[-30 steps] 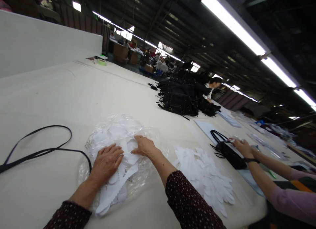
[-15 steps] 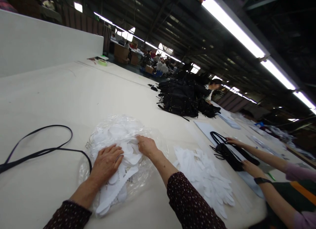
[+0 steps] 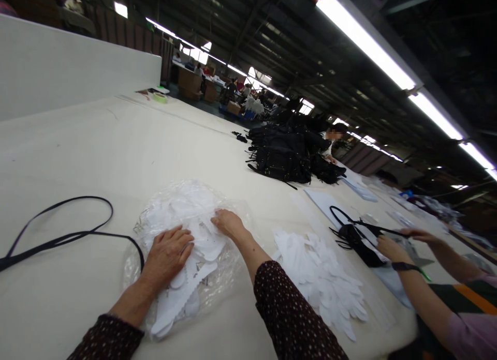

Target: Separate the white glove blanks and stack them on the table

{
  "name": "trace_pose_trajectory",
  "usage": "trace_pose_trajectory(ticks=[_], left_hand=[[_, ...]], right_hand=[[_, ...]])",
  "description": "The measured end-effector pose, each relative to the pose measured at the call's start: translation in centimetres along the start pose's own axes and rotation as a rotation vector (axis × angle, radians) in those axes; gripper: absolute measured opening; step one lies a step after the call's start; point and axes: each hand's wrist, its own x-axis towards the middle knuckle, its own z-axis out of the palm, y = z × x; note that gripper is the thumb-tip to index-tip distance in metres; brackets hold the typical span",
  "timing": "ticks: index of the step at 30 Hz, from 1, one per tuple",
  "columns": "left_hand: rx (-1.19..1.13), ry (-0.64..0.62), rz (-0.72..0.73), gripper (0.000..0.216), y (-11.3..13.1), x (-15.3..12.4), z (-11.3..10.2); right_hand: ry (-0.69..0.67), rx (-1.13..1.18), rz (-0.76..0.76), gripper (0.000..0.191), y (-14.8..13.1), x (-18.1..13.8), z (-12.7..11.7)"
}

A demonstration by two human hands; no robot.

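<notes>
A clear plastic bag [image 3: 229, 282] lies on the table in front of me, holding many white cut-out pieces [image 3: 182, 293] with scalloped edges, some sticking out towards me. My left hand [image 3: 166, 254] rests flat on the pieces at the bag's left side, fingers stretched out. At the bag's upper right, my right hand [image 3: 230, 224] has its fingers curled and pinched on the plastic; whether a white piece is also in that pinch is hidden. To the right of my right forearm lies a loose pile of similar white pieces [image 3: 318, 277].
A dark strap [image 3: 77, 233] loops across the table [image 3: 77, 163] at left. Black bags [image 3: 279, 153] are heaped farther back. At right, a co-worker's hands [image 3: 392, 246] handle a black bag [image 3: 359, 243]. Green tape [image 3: 159, 97] lies by the white partition [image 3: 77, 65].
My right hand has shifted slightly left at the bag's edge; my left hand stays put. The co-worker's far hand has moved right, drawing out the black bag's strap.
</notes>
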Motion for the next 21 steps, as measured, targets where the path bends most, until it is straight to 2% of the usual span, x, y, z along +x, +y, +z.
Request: trace_pose_trajectory(ticks=[9,16,21], left_hand=[[-0.017,0.012,0.001,0.022,-0.3,0.0,0.1],[-0.022,0.003,0.002,0.022,-0.1,0.1,0.0],[-0.021,0.001,-0.009,0.024,0.0,0.1,-0.1]], right_hand=[[0.06,0.094,0.047,0.058,-0.8,-0.2,-0.3],[0.106,0.205,0.014,0.044,-1.8,-1.5,-0.7],[0.005,0.329,-0.009,0.038,-2.0,-1.5,-1.0]])
